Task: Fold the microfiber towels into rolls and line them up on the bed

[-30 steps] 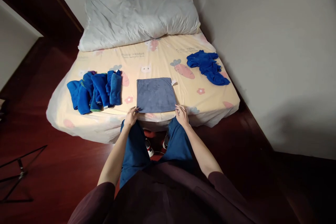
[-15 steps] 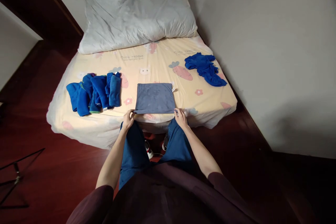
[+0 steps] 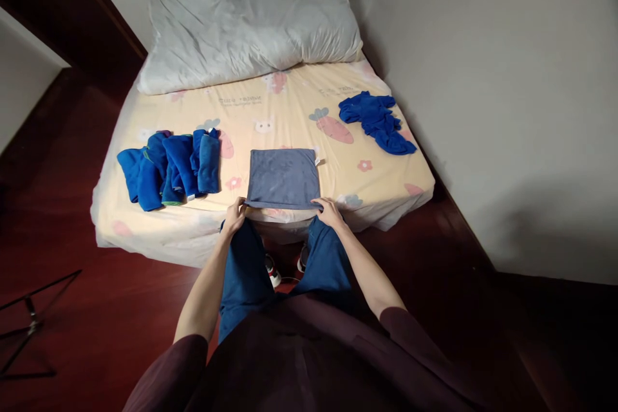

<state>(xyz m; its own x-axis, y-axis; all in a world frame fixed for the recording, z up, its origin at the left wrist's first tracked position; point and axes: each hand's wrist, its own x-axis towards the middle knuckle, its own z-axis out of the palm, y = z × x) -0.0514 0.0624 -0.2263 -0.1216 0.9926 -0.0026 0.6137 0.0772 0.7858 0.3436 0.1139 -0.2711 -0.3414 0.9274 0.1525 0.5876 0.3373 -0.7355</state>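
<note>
A grey-blue towel lies flat at the front edge of the bed, its near edge turned over in a narrow fold. My left hand pinches the near left corner of it. At the near right corner, the fingers of my right hand are closed on the folded edge. A small white tag sticks out at the towel's right side. To the left lie several blue rolled towels side by side. A crumpled blue towel rests near the bed's right edge.
The bed has a yellow sheet printed with carrots and flowers. A large white quilt lies bunched at the headboard. A white wall stands close on the right. A black metal stand is on the red floor at left.
My right hand has shifted slightly inward along the near edge of the towel. The view has tilted a little; the other towels have stayed put.
</note>
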